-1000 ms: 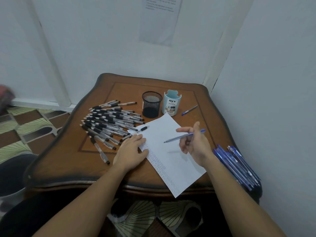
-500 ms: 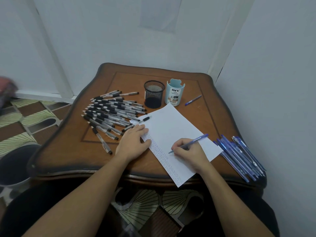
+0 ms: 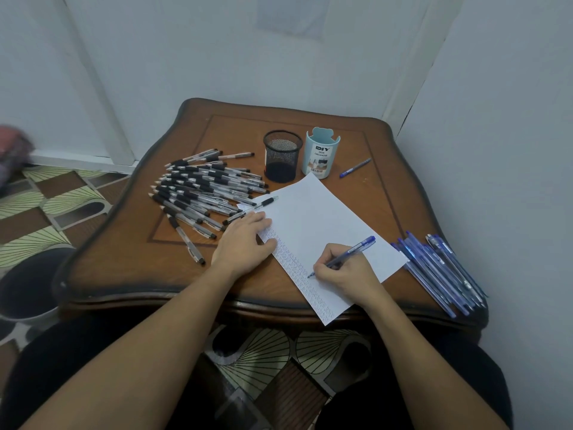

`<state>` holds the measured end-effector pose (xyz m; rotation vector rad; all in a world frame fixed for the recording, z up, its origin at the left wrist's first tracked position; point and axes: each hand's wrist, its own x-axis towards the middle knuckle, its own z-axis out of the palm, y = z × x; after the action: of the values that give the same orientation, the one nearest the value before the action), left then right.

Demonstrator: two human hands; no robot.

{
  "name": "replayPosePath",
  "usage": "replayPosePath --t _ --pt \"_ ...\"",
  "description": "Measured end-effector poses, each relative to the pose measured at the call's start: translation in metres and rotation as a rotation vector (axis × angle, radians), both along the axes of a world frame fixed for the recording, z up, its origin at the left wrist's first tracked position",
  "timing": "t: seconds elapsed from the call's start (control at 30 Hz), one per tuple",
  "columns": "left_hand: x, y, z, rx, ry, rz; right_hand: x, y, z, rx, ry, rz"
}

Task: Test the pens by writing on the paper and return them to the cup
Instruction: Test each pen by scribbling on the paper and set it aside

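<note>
Wooden table [image 3: 124,259] is set in a white-walled corner. Head view: paper [image 3: 322,218] is laid mid-table, w/ rows of small marks along its left edge. It is pressed flat by L hand [image 3: 242,240], fingers straight. Blue pen [image 3: 356,249] is gripped by R hand [image 3: 344,274], tip on paper by the marks. Black mesh cup [image 3: 282,156] & lt-blue organizer [image 3: 321,153] are stood just beyond paper's far corner. Black pens [image 3: 201,190] are piled left of paper, blue pens [image 3: 440,271] right of it.

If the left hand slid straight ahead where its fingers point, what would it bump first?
Probably the clear black-gripped pen lying on the corner of the white paper sheet, just ahead of the left hand.
</note>
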<state>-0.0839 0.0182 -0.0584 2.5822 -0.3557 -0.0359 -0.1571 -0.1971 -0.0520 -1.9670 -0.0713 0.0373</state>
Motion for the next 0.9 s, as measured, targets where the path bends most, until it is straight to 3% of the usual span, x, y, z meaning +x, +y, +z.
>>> replayPosePath --t 0.9 --pt "-0.0019 -0.0011 0.0046 -0.004 0.023 0.007 -0.0021 0.0016 0.0018 -0.011 -0.039 -0.027"
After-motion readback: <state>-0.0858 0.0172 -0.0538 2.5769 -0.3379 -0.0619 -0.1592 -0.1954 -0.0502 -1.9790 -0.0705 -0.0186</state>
